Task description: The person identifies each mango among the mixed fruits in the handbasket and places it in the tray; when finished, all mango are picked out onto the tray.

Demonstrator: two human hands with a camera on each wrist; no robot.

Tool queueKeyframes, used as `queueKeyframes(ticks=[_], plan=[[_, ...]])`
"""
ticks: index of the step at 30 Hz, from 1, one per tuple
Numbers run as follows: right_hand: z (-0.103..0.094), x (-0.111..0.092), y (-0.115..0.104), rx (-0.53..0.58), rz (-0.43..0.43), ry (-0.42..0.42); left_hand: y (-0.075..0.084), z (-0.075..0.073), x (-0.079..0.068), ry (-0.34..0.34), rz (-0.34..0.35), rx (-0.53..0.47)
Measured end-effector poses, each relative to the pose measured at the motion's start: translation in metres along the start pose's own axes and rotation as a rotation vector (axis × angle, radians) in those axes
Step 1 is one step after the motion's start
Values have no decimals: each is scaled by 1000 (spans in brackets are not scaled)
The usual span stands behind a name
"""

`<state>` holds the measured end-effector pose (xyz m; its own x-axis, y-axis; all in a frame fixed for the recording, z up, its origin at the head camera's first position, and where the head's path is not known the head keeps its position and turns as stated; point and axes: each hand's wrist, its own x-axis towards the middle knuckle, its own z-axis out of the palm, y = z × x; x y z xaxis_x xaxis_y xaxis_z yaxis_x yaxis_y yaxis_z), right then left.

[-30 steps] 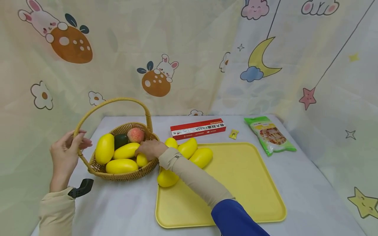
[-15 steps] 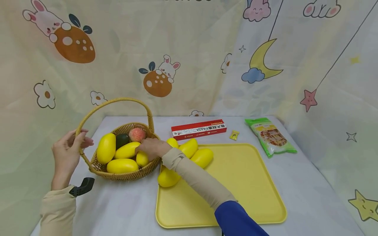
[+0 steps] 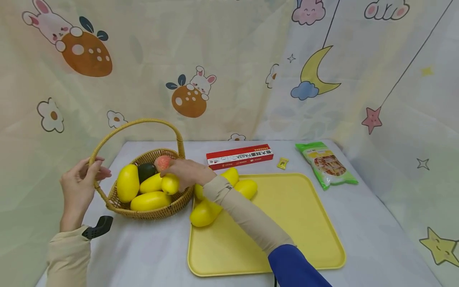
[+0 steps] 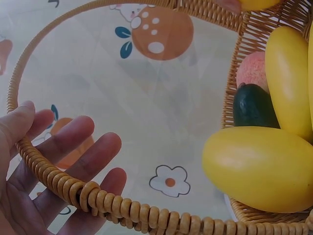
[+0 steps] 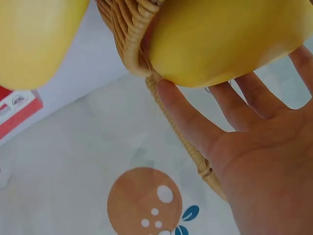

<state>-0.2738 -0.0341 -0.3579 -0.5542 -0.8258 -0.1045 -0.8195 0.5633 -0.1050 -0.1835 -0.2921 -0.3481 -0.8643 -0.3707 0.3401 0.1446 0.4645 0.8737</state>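
Observation:
My left hand (image 3: 80,181) holds the wicker basket's arched handle (image 4: 122,205), thumb on one side and fingers on the other. Inside the basket (image 3: 140,214), my right hand (image 3: 190,173) grips a yellow mango (image 3: 170,184) near the right rim. The right wrist view shows thumb and fingertips along the underside of this mango (image 5: 220,39). Several other mangoes (image 3: 150,201) lie in the basket with a dark green avocado (image 4: 254,107) and a pink peach (image 3: 163,162), which the right hand partly covers.
A yellow tray (image 3: 287,223) lies right of the basket, with several mangoes (image 3: 204,215) at its left end, partly behind the right sleeve. Behind it are a red pasta box (image 3: 238,156) and a small yellow packet (image 3: 282,163). A green bag (image 3: 328,165) lies farther right.
My right hand has risen slightly, bringing the gripped mango up and a little left over its neighbours. The left hand stays at the handle.

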Motion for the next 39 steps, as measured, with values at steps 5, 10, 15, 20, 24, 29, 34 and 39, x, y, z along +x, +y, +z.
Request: queueKeyframes(ticks=[5,10,15,20,24,29,34,39], plan=[[-11,-17,1,13,27,27,-1,-1,0,-1,-6,9],[-18,-40,4,-25,8,90,0,-1,0,-2,1,7],[-17,-68,6,-78,2,137,-1,0,0,0,7,1],[-9,-95,5,-123,12,169,-1,-1,1,0,24,-4],[-1,-113,4,-142,16,196,-1,-2,1,-5,27,-13],[11,-135,1,-126,39,199,-1,-1,1,-7,26,-11],[25,-154,-3,-122,57,199,-2,-1,1,-4,22,-2],[40,-168,-8,-138,55,208,-2,-3,2,-10,26,-10]])
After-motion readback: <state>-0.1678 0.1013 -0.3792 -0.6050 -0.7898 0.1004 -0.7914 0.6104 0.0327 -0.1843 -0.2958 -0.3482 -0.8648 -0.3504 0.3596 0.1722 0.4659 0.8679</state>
